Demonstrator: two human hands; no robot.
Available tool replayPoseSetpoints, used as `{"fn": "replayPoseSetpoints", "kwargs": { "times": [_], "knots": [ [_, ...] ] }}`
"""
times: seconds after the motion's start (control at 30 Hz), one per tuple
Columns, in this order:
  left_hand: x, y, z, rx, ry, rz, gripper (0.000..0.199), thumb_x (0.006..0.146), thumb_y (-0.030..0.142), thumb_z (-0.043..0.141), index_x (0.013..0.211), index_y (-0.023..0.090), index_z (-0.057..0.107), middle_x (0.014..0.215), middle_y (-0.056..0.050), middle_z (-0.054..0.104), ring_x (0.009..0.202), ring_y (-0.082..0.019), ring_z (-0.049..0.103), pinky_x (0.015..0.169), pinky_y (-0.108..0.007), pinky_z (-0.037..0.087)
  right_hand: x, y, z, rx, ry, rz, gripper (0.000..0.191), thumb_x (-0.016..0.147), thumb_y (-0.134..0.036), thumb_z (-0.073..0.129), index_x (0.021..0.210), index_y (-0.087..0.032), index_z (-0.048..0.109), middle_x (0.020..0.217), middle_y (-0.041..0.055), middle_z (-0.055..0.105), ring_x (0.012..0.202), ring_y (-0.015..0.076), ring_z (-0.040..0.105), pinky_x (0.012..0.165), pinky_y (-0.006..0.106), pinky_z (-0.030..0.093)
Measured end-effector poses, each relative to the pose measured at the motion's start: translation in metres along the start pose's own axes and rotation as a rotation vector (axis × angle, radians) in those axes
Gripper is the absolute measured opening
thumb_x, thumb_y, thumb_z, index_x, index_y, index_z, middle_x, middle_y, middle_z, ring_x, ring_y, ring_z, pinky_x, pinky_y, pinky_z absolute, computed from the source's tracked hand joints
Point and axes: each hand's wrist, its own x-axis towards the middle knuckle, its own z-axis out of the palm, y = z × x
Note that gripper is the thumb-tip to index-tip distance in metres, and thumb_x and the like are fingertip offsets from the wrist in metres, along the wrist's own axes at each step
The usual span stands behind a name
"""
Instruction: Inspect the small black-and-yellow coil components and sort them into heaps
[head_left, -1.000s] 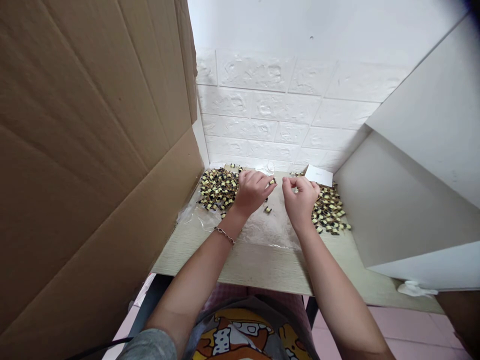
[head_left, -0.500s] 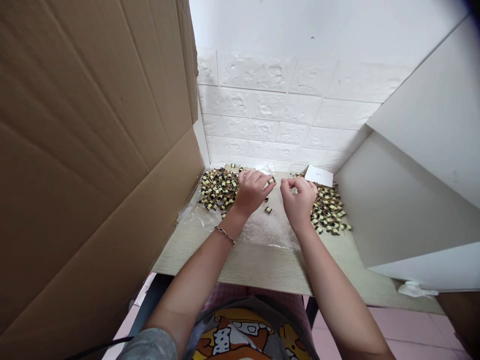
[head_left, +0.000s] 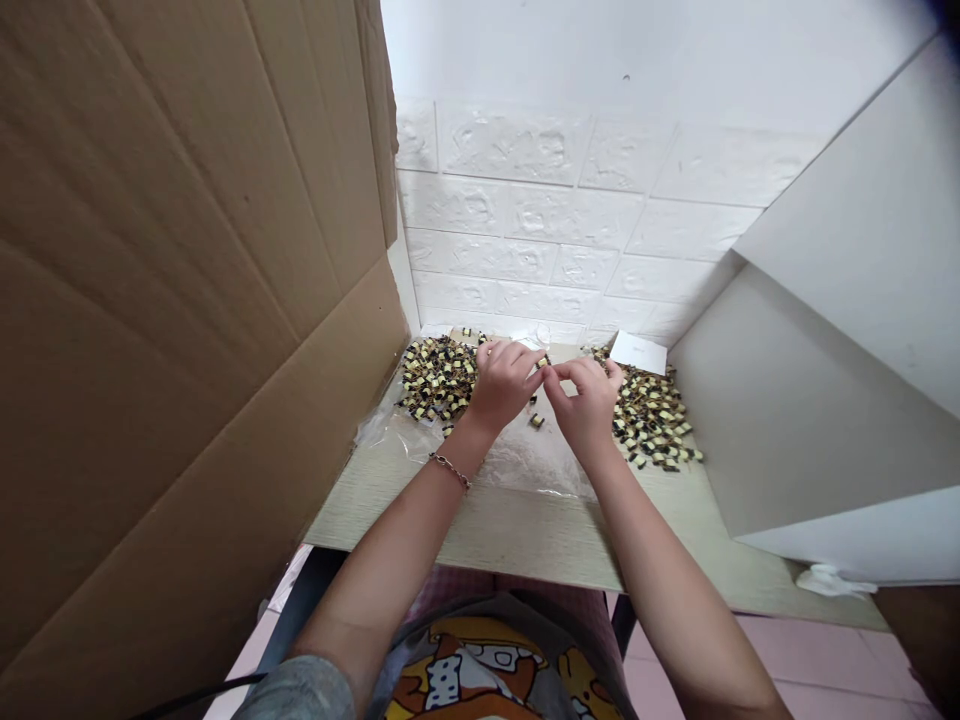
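Observation:
My left hand (head_left: pixel 507 382), with a chain bracelet on its wrist, is pinched on a small yellow-and-black coil part (head_left: pixel 544 362) that shows at its fingertips. My right hand (head_left: pixel 587 400) has thumb and forefinger pressed together, their tips meeting the left fingertips. Whatever lies in that right pinch is too small to make out. Similar parts with brownish leads lie in a left pile (head_left: pixel 436 376) beside my left hand and a right pile (head_left: pixel 651 420) beyond my right hand. A loose part (head_left: pixel 536 421) rests below the fingertips.
Clear plastic sheeting (head_left: pixel 525 465) covers part of the pale wooden table (head_left: pixel 525 545). A white card (head_left: pixel 638 352) leans on the right pile. Tall cardboard (head_left: pixel 225 250) walls the left side, a white panel (head_left: pixel 810 420) the right, and a white brick-pattern wall (head_left: pixel 532 210) the back.
My right hand has moved left, closing the gap until its fingertips meet those of my left hand. The left hand has stayed almost still.

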Motion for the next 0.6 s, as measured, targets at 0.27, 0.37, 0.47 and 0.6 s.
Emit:
{"fn": "replayPoseSetpoints", "kwargs": {
  "times": [0.27, 0.37, 0.47, 0.6],
  "knots": [
    [-0.001, -0.001, 0.001, 0.016, 0.01, 0.009, 0.016, 0.08, 0.031, 0.05, 0.087, 0.02, 0.06, 0.075, -0.001, 0.06, 0.079, -0.015, 0.052, 0.084, -0.035, 0.029, -0.001, -0.004, -0.002, -0.05, 0.036, -0.091, 0.019, 0.079, -0.029, 0.048, 0.064, -0.021, 0.055, 0.065, -0.0036, 0.059, 0.068, 0.0119, 0.055, 0.093, 0.039, 0.02],
    [0.002, 0.0, 0.001, -0.076, -0.002, -0.106, 0.014, 0.077, 0.032, 0.054, 0.083, 0.021, 0.061, 0.076, 0.0, 0.061, 0.08, -0.016, 0.053, 0.083, -0.035, 0.032, -0.002, -0.008, -0.004, -0.051, 0.072, -0.126, 0.018, 0.079, -0.03, 0.048, 0.066, -0.022, 0.055, 0.067, -0.0038, 0.06, 0.069, 0.0114, 0.055, 0.094, 0.038, 0.019],
    [0.007, 0.0, -0.001, -0.326, -0.02, -0.267, 0.015, 0.075, 0.032, 0.056, 0.08, 0.019, 0.061, 0.079, -0.001, 0.062, 0.077, -0.013, 0.055, 0.076, -0.03, 0.04, 0.001, -0.008, -0.01, 0.002, 0.131, -0.106, 0.017, 0.08, -0.03, 0.048, 0.066, -0.021, 0.054, 0.068, -0.0031, 0.06, 0.069, 0.0118, 0.056, 0.094, 0.037, 0.021],
    [0.012, -0.001, -0.004, -0.5, -0.008, -0.329, 0.017, 0.072, 0.031, 0.06, 0.081, 0.017, 0.061, 0.081, -0.002, 0.063, 0.073, -0.011, 0.056, 0.066, -0.025, 0.044, 0.008, 0.0, -0.017, 0.045, 0.147, -0.041, 0.014, 0.08, -0.03, 0.046, 0.079, -0.021, 0.057, 0.073, -0.0006, 0.061, 0.073, 0.0137, 0.056, 0.09, 0.036, 0.026]
  ]
}}
